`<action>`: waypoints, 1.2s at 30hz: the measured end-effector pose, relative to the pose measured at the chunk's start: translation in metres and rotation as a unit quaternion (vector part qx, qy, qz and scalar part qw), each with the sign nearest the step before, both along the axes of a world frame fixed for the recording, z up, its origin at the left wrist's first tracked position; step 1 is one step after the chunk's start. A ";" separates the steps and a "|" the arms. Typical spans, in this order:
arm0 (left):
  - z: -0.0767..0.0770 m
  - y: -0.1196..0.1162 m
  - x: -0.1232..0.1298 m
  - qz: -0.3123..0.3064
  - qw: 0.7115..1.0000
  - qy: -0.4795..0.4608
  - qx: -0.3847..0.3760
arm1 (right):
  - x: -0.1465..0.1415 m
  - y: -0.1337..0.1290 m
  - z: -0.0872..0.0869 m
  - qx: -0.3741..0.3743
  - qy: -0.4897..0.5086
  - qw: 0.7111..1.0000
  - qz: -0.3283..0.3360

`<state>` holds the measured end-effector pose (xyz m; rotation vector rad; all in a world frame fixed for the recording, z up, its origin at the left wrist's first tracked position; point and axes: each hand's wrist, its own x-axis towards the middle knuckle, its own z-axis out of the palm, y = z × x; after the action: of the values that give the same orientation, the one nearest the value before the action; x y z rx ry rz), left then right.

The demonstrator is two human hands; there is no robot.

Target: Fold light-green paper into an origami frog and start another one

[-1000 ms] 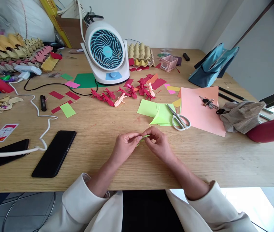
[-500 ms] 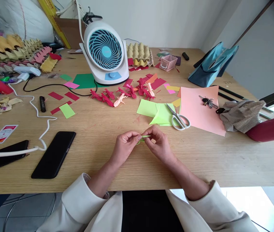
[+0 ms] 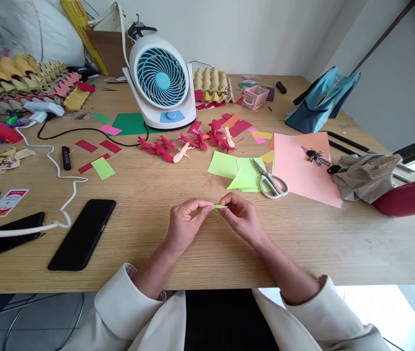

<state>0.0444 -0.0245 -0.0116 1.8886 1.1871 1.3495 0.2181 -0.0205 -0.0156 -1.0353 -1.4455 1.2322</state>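
Note:
Between my two hands is a small folded piece of light green paper point(image 3: 219, 206), mostly hidden by the fingers. My left hand point(image 3: 188, 222) pinches its left end between thumb and fingertips. From the other side, my right hand point(image 3: 242, 217) pinches the right end. Both hands are just above the table near its front. Beyond them lie light green paper sheets point(image 3: 225, 165), with white-handled scissors point(image 3: 273, 185) resting partly on them. Several folded red and pale pink paper figures point(image 3: 181, 152) sit in a row farther back.
A white fan point(image 3: 163, 83) stands at the back. To the left lie a black phone point(image 3: 82, 234), a marker point(image 3: 66, 158) and a white cable point(image 3: 71, 195). On the right are a pink sheet point(image 3: 298, 180) with keys point(image 3: 316, 156), a crumpled cloth point(image 3: 364, 173) and a red bottle point(image 3: 412, 195).
My left hand has shifted slightly left, and its fingers lie flatter along the green paper. The paper's lower part shows less now. The right hand stays nearly in place.

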 end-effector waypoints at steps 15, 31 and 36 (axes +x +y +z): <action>0.001 0.005 -0.007 -0.046 0.985 0.083 0.142 | 0.019 0.007 0.019 -0.123 0.026 0.984 0.129; 0.001 0.004 -0.002 -0.071 0.991 0.058 0.097 | 0.013 0.007 0.005 -0.202 0.062 0.973 0.095; 0.001 0.004 -0.002 -0.068 0.990 0.069 0.107 | 0.013 0.007 0.009 -0.243 0.083 0.962 0.091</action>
<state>0.0427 -0.0201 -0.0102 2.2027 0.9881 1.3345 0.2307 -0.0137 -0.0066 -1.0998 -1.1513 1.8243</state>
